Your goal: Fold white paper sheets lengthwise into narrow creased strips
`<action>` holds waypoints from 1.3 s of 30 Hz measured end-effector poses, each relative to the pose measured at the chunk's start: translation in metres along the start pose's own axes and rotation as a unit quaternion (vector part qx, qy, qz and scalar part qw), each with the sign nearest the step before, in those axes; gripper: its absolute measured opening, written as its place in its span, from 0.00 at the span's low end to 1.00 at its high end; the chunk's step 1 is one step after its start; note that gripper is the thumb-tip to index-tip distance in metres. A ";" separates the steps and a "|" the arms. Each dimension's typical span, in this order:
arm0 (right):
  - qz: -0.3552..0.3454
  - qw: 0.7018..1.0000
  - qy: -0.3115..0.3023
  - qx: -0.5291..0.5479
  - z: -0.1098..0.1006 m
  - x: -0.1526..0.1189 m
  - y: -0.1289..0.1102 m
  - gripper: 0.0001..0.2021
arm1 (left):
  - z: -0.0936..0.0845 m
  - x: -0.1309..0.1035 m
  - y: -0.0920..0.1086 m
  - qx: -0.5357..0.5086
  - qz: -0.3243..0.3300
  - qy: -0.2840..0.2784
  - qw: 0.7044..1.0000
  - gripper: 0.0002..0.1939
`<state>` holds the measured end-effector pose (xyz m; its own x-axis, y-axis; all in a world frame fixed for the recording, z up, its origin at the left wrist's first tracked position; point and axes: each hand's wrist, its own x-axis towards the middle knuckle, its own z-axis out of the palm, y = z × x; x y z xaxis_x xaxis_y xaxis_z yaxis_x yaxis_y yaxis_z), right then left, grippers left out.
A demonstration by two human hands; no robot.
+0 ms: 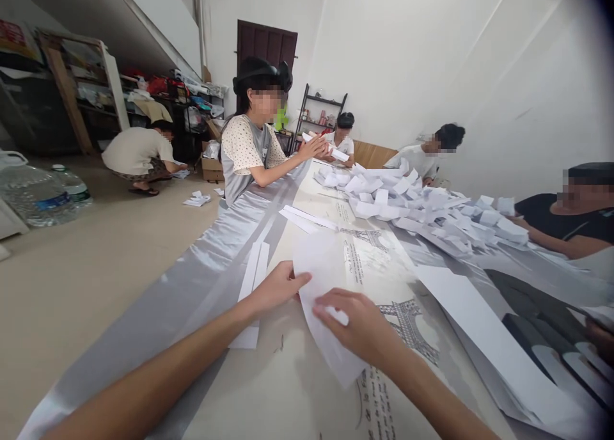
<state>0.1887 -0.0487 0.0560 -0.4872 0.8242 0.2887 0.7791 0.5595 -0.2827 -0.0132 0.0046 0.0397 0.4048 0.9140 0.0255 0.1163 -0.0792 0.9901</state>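
Observation:
A white sheet of paper (319, 254) is held up over the table between my two hands, slightly bent. My left hand (283, 286) pinches its left edge, thumb in front and fingers behind. My right hand (355, 318) is curled against the sheet's right side, with thumb and forefinger closed on the paper. Left of the sheet lie long white paper strips (254, 267), partly behind my left forearm. Folded strips (307, 219) rest just beyond the sheet.
A large heap of folded white papers (384, 194) covers the table's far right. A stack of white sheets (480, 325) lies at right. The tablecloth (268, 389) has Eiffel Tower prints. A person (254, 133) across the table holds papers; others sit or crouch around. Water jugs (38, 190) stand at left.

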 end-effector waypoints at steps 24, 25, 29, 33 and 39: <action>0.132 0.973 -0.033 0.186 -0.007 -0.026 0.040 0.23 | 0.008 -0.010 -0.017 0.569 0.143 0.033 0.809 0.16; 0.114 0.972 -0.047 0.200 -0.010 -0.026 0.037 0.23 | 0.008 -0.010 -0.016 0.566 0.144 0.031 0.811 0.17; 0.054 0.970 -0.096 0.215 -0.011 -0.024 0.030 0.23 | 0.007 -0.011 -0.011 0.549 0.172 0.006 0.818 0.15; 0.007 0.984 -0.071 0.163 0.000 -0.022 0.024 0.20 | 0.008 -0.012 -0.009 0.533 0.191 -0.017 0.824 0.11; -0.009 0.988 -0.089 0.128 0.012 -0.021 0.023 0.31 | 0.008 -0.014 -0.008 0.559 0.156 0.006 0.815 0.14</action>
<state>0.2127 -0.0524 0.0326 -0.5790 0.8036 0.1376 0.6555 0.5592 -0.5076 -0.0123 -0.0104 0.0307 0.5638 0.7839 0.2600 0.7656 -0.6142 0.1916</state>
